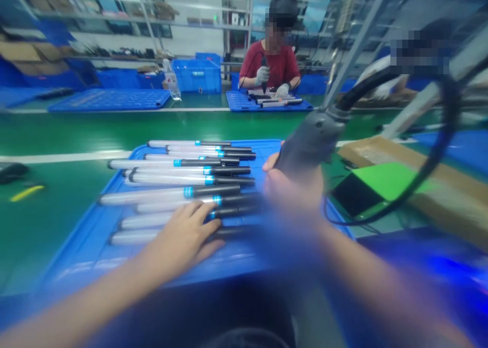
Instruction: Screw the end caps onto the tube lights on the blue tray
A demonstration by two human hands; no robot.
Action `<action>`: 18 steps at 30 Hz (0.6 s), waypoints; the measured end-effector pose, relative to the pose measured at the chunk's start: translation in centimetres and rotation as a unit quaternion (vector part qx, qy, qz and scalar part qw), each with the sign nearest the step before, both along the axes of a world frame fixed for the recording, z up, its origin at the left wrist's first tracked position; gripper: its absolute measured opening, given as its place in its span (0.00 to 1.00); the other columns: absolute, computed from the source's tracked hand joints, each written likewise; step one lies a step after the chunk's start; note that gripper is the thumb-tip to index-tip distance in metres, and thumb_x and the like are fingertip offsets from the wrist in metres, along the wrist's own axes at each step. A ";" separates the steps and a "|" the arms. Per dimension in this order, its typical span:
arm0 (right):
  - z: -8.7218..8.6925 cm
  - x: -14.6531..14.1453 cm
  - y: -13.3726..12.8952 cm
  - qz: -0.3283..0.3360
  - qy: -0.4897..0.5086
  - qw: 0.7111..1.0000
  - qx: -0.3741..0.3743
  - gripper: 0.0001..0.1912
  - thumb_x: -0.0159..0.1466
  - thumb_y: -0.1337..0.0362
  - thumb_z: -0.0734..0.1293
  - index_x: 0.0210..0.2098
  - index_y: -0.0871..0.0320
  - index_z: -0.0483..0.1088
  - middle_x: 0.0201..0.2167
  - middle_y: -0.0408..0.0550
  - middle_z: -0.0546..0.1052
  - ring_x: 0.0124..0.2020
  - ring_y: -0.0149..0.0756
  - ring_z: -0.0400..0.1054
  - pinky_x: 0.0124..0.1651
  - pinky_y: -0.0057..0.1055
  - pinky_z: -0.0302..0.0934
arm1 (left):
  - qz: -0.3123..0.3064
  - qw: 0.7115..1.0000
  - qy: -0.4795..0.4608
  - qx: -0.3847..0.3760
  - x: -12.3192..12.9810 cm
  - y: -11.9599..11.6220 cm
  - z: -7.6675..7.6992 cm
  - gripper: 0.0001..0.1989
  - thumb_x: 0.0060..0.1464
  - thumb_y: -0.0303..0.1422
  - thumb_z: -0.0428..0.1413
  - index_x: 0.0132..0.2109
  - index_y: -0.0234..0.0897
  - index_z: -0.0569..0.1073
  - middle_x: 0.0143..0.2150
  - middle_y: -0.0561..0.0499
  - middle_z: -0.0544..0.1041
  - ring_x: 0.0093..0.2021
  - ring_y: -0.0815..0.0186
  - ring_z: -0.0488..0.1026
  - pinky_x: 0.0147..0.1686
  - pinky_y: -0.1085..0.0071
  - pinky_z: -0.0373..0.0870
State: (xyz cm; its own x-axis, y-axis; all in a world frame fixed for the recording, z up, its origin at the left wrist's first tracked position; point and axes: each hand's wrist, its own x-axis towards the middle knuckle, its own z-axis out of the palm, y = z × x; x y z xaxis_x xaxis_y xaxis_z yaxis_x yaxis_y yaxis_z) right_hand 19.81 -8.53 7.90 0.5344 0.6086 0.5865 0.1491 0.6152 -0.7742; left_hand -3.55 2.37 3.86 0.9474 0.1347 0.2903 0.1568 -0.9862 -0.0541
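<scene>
Several clear tubes with black handles and blue labels lie side by side on a blue plastic lid. My left hand (190,231) rests over the nearest tubes, fingers stretched out and apart. Its thumb and forefinger lie on either side of the black handle (238,232) of the closest tube; no firm grip shows. At the right edge of the lid, my right hand (295,190) is wrapped around a grey corded electric screwdriver (310,139). The screwdriver leans, its cable end up and to the right. Its tip is hidden behind my blurred hand.
The black cable (438,150) loops down on the right, near a green-and-black box (381,180) and a cardboard tray (450,200). Across the green table, a person in red (270,63) works at another blue lid (240,101). A plastic bottle (172,81) stands at the back.
</scene>
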 end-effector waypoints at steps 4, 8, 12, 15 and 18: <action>-0.4 -0.1 -0.2 -0.031 -0.013 0.997 -0.063 0.10 0.64 0.61 0.73 0.41 0.53 0.70 0.27 0.39 0.77 0.21 0.29 0.69 0.26 0.28 0.68 | -0.003 0.998 0.038 -0.049 -0.3 0.3 0.5 0.13 0.62 0.42 0.64 0.50 0.43 0.81 0.57 0.40 0.76 0.53 0.49 0.74 0.52 0.51 0.77; -1.2 0.0 0.0 -0.041 -0.026 0.998 -0.036 0.09 0.64 0.60 0.73 0.42 0.53 0.72 0.27 0.41 0.77 0.21 0.32 0.69 0.24 0.30 0.67 | -0.006 0.999 0.026 -0.033 -0.9 0.6 -1.2 0.16 0.58 0.39 0.66 0.52 0.42 0.80 0.60 0.40 0.76 0.55 0.51 0.77 0.53 0.57 0.78; -1.5 0.5 -0.2 -0.079 -0.022 0.996 -0.041 0.09 0.63 0.60 0.74 0.41 0.52 0.73 0.27 0.41 0.76 0.21 0.33 0.69 0.24 0.31 0.69 | -0.003 0.997 -0.040 0.063 -1.7 0.6 -1.9 0.14 0.52 0.37 0.68 0.46 0.41 0.80 0.56 0.40 0.78 0.49 0.52 0.78 0.48 0.58 0.80; -0.8 0.6 -0.7 -0.110 -0.004 0.992 -0.059 0.07 0.63 0.64 0.74 0.40 0.51 0.74 0.25 0.40 0.76 0.21 0.34 0.70 0.25 0.30 0.69 | -0.016 0.985 -0.093 0.143 -2.6 0.8 0.4 0.10 0.52 0.34 0.66 0.42 0.41 0.78 0.51 0.40 0.79 0.44 0.55 0.78 0.41 0.62 0.80; 0.1 0.0 -0.9 -0.174 0.038 0.980 -0.082 0.03 0.62 0.65 0.73 0.35 0.52 0.75 0.21 0.39 0.74 0.18 0.32 0.67 0.23 0.28 0.65 | -0.025 0.974 -0.111 0.197 -2.8 3.5 4.2 0.08 0.57 0.33 0.62 0.44 0.39 0.79 0.51 0.38 0.79 0.44 0.55 0.79 0.39 0.63 0.79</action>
